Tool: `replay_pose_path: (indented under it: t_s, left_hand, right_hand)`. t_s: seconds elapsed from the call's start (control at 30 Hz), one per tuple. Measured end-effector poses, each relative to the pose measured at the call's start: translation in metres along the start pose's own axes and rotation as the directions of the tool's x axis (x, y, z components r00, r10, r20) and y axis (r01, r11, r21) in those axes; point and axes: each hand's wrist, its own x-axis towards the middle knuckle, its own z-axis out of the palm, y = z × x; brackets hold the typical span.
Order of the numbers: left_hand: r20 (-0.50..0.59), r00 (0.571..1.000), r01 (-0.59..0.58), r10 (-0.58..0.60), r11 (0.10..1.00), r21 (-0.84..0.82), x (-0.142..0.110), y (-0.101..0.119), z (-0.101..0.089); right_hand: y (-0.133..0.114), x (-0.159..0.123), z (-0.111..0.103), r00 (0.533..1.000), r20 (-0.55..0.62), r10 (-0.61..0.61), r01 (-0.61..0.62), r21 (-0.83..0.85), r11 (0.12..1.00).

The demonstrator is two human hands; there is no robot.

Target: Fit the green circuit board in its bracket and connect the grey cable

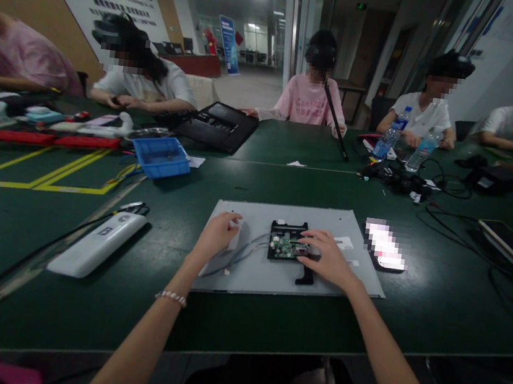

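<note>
A flat grey panel (246, 278) lies on the green table in front of me. On it sits a green circuit board (281, 246) in a black plastic bracket (306, 277). Thin grey wires (249, 250) run from the board's left side toward the panel's lower left. My right hand (327, 260) is at the board's right end, thumb and fingers apart; whether the fingertips press on it is unclear. Over the panel's left part, my left hand (219, 236) is curved with fingers apart, beside a pale piece (234, 239) it partly hides.
A white power bank (98, 244) lies left, a lit phone (384, 245) right. Farther off are a blue tray (161, 157), a black laptop shell (220, 125), water bottles (391, 134) and tangled cables (398, 177). Several people sit across the table.
</note>
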Motion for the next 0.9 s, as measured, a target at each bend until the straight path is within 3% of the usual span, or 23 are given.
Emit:
replay_pose_path:
  t_s: [0.1, 0.43, 0.53, 0.7, 0.8, 0.9]
  left_hand:
    - [-0.025, 1.0, -0.009, 0.009, 1.0, 0.013, 0.0, -0.001, 0.003]
    - [0.02, 0.999, -0.038, 0.041, 0.992, -0.118, -0.002, -0.007, -0.002]
    - [0.021, 0.998, 0.057, -0.054, 0.967, -0.248, -0.002, -0.003, -0.016]
    - [0.126, 0.961, 0.274, -0.247, 0.788, -0.551, -0.007, 0.006, -0.041]
    - [0.237, 0.949, 0.31, -0.208, 0.755, -0.578, -0.012, 0.014, -0.042]
    - [0.291, 0.948, 0.283, -0.132, 0.769, -0.573, -0.014, 0.021, -0.032]
  right_hand:
    - [-0.004, 0.001, 0.005, 0.998, 0.067, -0.018, 0.021, -0.045, 0.999]
    - [-0.003, 0.002, 0.008, 0.997, 0.079, 0.026, -0.021, -0.071, 0.997]
    - [-0.004, 0.002, 0.006, 0.994, 0.1, 0.044, -0.035, -0.084, 0.996]
    - [-0.002, 0.002, 0.008, 0.993, 0.107, 0.044, -0.032, -0.111, 0.993]
    - [0.0, 0.002, 0.009, 0.994, 0.098, 0.058, -0.044, -0.133, 0.99]
    - [0.001, 0.002, 0.009, 0.993, 0.092, 0.067, -0.053, -0.148, 0.988]
